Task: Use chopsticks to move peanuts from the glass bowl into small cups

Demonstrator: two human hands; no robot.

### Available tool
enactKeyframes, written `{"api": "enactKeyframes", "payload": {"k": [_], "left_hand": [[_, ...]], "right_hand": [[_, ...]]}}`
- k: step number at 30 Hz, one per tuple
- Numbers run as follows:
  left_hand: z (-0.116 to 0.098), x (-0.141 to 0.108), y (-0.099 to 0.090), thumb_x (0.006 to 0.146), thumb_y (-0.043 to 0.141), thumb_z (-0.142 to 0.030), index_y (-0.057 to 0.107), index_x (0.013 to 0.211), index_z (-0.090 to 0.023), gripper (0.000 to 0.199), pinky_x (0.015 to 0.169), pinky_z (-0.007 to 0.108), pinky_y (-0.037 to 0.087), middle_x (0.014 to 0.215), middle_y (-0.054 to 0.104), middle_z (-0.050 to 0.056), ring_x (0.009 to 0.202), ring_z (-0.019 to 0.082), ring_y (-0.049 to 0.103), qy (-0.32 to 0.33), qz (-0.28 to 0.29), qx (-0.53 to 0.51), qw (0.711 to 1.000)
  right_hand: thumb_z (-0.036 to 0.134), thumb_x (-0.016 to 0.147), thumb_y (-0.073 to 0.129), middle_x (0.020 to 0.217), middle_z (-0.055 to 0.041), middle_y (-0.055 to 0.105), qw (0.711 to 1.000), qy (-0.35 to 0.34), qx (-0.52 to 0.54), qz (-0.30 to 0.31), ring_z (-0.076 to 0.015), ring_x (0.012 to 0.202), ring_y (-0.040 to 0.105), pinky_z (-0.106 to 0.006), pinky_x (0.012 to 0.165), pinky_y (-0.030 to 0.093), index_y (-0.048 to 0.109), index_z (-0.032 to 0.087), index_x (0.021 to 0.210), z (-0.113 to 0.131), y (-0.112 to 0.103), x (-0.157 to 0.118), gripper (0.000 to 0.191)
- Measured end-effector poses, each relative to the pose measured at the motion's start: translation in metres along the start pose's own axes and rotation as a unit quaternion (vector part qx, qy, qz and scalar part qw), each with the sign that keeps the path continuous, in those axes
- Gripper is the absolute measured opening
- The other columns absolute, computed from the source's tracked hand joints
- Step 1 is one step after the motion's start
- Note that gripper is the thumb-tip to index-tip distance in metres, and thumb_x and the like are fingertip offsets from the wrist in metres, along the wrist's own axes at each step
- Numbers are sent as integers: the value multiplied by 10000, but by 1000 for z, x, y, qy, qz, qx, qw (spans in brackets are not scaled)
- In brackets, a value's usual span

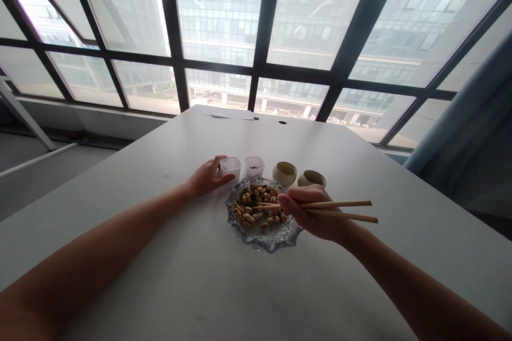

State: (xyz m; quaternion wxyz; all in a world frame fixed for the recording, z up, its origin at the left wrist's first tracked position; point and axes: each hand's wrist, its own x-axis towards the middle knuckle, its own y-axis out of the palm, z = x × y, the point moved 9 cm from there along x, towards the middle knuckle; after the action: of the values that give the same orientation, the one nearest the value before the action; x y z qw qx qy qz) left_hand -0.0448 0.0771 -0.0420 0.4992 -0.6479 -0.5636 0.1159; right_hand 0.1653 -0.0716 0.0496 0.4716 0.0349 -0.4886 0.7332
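Note:
My left hand (205, 177) has its thumb and fingers around a small translucent plastic box (231, 165), which stands on the table. In my right hand (316, 218) is a pair of wooden chopsticks (348, 204), their thick ends pointing right. The chopstick tips reach in among pistachios (248, 217) mixed with small dark pieces, in a scalloped glass dish (274, 245). Whether the tips pinch a nut is too small to tell. Just behind the dish, a second plastic box (255, 164) holds a few dark bits.
Two small beige ceramic cups (285, 175) stand right of the boxes; my right hand partly covers the nearer one (312, 176). All this rests on a white table (192, 272). Papers (224, 112) lie at its far edge, before large windows. A blue-grey curtain (460, 122) hangs at right.

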Motion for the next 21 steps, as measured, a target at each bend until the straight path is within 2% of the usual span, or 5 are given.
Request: {"api": "enactKeyframes", "payload": {"k": [7, 9, 13, 16, 21], "left_hand": [[0, 0, 0, 769, 539, -755, 464, 1365, -150, 853, 948, 477, 500, 1185, 662, 184, 1080, 346, 648, 4, 5, -5, 1000], [0, 0, 0, 767, 539, -759, 468, 1361, -152, 852, 951, 475, 500, 1185, 663, 183, 1084, 345, 648, 3, 4, -4, 1000], [0, 0, 0, 766, 538, -762, 464, 1365, -140, 867, 954, 480, 495, 1192, 660, 193, 1086, 352, 644, -1, 7, -2, 1000], [0, 0, 0, 769, 535, -760, 460, 1367, -137, 867, 948, 481, 495, 1194, 659, 196, 1075, 351, 646, 2, 8, -3, 1000], [-2, 0, -1, 767, 535, -765, 475, 1357, -139, 862, 924, 475, 505, 1167, 667, 189, 1041, 348, 653, 3, 5, -2, 1000]], "right_hand": [[382, 1022, 441, 480, 20, 523, 998, 32, 25, 47, -82, 388, 439, -215, 380, 321, 543, 187, 609, 1, -11, -2, 468], [401, 1025, 437, 482, 19, 532, 999, 31, 24, 33, -84, 391, 464, -207, 383, 347, 548, 189, 624, 4, -18, -1, 467], [441, 1016, 458, 503, 7, 558, 999, 35, 2, -38, -95, 419, 508, -214, 425, 401, 563, 189, 643, 6, -31, 0, 462], [452, 1011, 463, 511, 10, 552, 998, 25, -22, -47, -88, 412, 478, -218, 422, 378, 563, 190, 642, 6, -29, 0, 464], [445, 1001, 484, 494, 36, 481, 998, -4, -55, -13, -77, 407, 414, -217, 413, 312, 517, 202, 616, 2, -16, 1, 457]]}}
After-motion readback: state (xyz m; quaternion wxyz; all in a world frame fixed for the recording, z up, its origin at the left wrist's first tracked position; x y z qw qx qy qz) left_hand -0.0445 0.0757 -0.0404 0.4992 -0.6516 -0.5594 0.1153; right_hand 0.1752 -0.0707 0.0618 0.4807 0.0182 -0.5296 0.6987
